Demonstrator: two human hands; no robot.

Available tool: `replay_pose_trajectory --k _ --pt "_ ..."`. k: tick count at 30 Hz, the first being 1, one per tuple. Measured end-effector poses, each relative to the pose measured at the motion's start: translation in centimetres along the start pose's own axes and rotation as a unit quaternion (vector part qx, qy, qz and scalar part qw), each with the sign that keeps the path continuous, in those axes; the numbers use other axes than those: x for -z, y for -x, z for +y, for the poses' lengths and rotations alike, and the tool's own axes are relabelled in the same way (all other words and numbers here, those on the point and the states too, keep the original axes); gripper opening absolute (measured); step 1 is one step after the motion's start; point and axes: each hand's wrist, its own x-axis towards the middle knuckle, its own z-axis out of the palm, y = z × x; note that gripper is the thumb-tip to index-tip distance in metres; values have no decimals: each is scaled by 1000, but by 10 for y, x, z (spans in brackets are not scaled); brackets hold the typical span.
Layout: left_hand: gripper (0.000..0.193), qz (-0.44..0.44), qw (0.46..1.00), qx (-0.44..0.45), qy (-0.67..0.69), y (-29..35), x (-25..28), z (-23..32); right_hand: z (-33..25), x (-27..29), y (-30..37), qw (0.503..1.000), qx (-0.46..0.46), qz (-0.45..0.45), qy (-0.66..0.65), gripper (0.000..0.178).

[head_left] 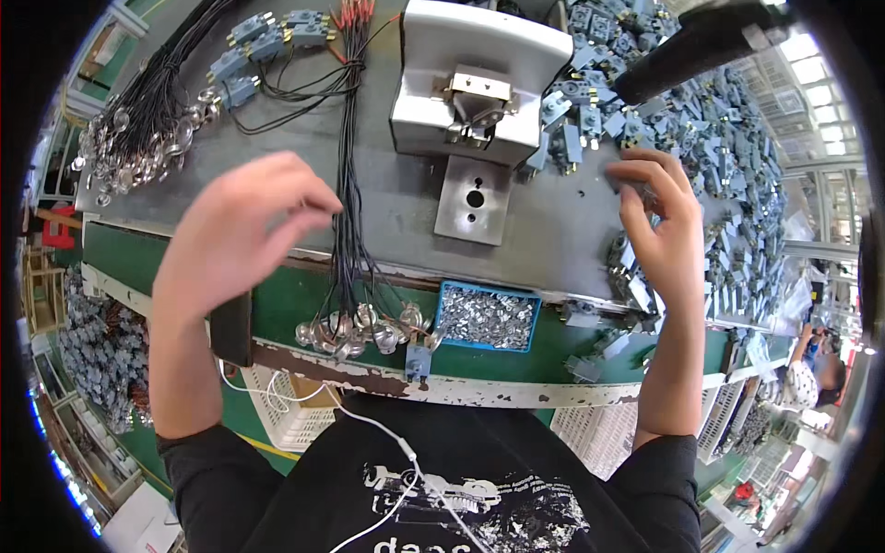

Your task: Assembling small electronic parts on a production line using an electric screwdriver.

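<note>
The blurred left hand [244, 221] curls beside bundled thin black cables [348, 175]; any grip is unclear. The right hand [666, 214], loosely open, hovers near blue-grey rectangular plastic blocks [724, 152].

The person wears a black T-shirt [461, 438], with left sleeve [214, 479] and right sleeve [662, 479] ending around the elbows. Left hand [230, 230] and right hand [666, 217] are bare. White print [442, 495] spans the front, crossed by a thin white cable [408, 453] forking nearer.

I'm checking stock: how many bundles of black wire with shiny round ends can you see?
2: the left bundle at upper left, and the middle bundle running down beside the left hand. More may be hidden.
</note>
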Motion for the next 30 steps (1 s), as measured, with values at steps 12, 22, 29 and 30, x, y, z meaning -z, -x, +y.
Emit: replay_pose_trajectory --k 12,22,29,30 --pt "9 -252 907 -44 -335 -48 -43 -3 -47 -76 -42 960 140 -210 123 23" --pt "12 -227 973 -34 8 -55 18 -8 -31 -86 -12 971 215 -41 91 31" --pt "18 -176 972 -156 -15 -36 -13 -7 -89 -49 44 871 75 -384 -298 51" --pt "16 -131 969 -194 -78 -35 -17 1 -91 -53 50 883 95 -381 -256 53"
